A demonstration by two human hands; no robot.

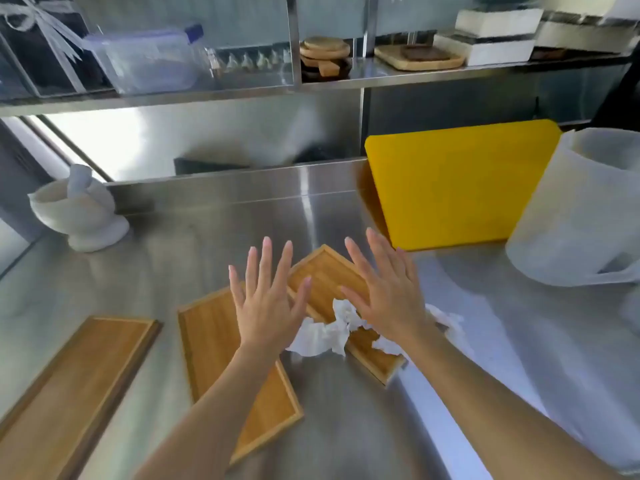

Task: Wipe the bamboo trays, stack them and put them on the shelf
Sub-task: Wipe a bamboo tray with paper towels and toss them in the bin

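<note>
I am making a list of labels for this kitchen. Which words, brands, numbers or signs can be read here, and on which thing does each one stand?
No text can be read in this view.
The bamboo trays, yellow cutting board and white bucket show no print.
The shelf boxes are too blurred to tell.

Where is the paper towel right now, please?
The crumpled paper towel lies at centre, draped over the right-hand bamboo tray, just below the open right hand.
</note>
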